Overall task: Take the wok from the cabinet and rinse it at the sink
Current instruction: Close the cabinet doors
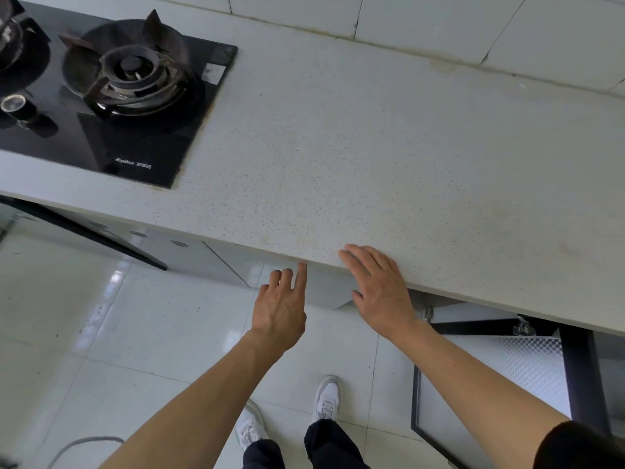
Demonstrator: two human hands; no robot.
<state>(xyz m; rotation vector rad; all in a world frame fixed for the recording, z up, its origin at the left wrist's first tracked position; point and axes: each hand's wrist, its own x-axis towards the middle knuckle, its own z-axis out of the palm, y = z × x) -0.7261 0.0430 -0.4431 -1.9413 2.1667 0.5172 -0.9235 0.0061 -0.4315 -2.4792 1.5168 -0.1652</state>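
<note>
No wok and no sink are in view. My left hand (282,306) reaches toward the front edge of the speckled counter (372,147), fingers apart, its fingertips touching the underside of the edge above a grey cabinet door (326,289). My right hand (378,289) lies flat and empty on the counter's front edge, fingers spread. To the right, a cabinet door (490,384) with a dark frame stands swung open below the counter. What is inside the cabinet is hidden by the counter.
A black glass gas hob (128,96) with burners is set into the counter at the left. White wall tiles (422,25) run behind. The floor (152,333) is glossy white tile; my two white shoes (324,399) stand on it. A grey hose (81,445) lies at bottom left.
</note>
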